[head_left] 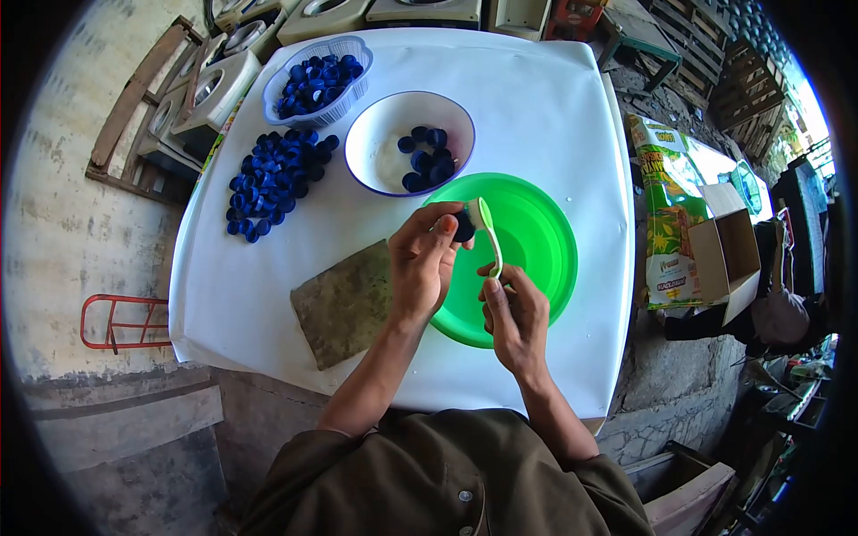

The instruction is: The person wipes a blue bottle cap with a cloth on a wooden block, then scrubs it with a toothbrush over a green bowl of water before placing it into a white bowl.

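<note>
My left hand [427,259] grips a dark blue bottle cap [464,227] over the left side of a green basin [550,259]. In my right hand [514,313] is a green and white toothbrush [492,243], its bristles turned toward the cap and seemingly against it. Behind the basin stands a white bowl [371,147] with a blue rim, several blue caps lying in its right part. A heap of blue caps [273,183] lies on the table to the left, and a pale blue plastic basket [356,96] behind it holds more caps.
A worn grey-brown slab [335,313] lies left of the basin on the white-covered table [527,98]. Washing-machine-like housings [331,18] line the back. An open cardboard box [719,250] and a green-yellow sack [666,205] are off the right side, near another person [782,317].
</note>
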Tool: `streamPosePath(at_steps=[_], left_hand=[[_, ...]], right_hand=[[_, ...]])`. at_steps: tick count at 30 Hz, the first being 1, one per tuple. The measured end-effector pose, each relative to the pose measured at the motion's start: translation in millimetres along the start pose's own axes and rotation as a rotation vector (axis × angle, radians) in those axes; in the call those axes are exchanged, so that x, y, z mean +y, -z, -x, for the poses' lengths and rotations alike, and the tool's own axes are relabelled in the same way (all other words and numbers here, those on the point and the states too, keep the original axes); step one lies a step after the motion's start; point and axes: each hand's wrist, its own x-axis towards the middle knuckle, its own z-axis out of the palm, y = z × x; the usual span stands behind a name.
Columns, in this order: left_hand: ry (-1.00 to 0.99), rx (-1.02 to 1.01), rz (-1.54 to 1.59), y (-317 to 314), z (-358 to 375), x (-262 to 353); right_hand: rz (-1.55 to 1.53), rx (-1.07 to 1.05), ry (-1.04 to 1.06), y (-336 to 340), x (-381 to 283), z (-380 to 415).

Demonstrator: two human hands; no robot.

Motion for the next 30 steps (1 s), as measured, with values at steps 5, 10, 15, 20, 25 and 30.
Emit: streamPosePath(at_steps=[5,10,15,20,25,30], left_hand=[[0.012,-0.014,-0.037,-4.1,-1.6,5.7],[0.006,-0.007,-0.032,-1.7,-3.9,2.7],[0.043,-0.021,0.03,-8.8,-1.9,-1.3],[0.059,-0.003,-0.044,-3.8,-2.3,2.9],[-0.017,0.044,0.003,-2.1,-2.6,-4.0],[0.048,0.043,0.005,4.1,-1.1,-1.0]], right_hand=[[0.014,-0.014,0.016,-1.2,-1.9,1.6],[0.016,-0.017,-0.034,3.9,-0.8,3.2],[-0.003,-0.005,0.046,-0.5,-1.1,4.2],[0.058,0.0,-0.004,3.4,2.1,6.0],[0.016,-0.001,0.037,-1.1,-3.6,4.4],[0.012,0.012,0.014,1.0,1.3,5.7]])
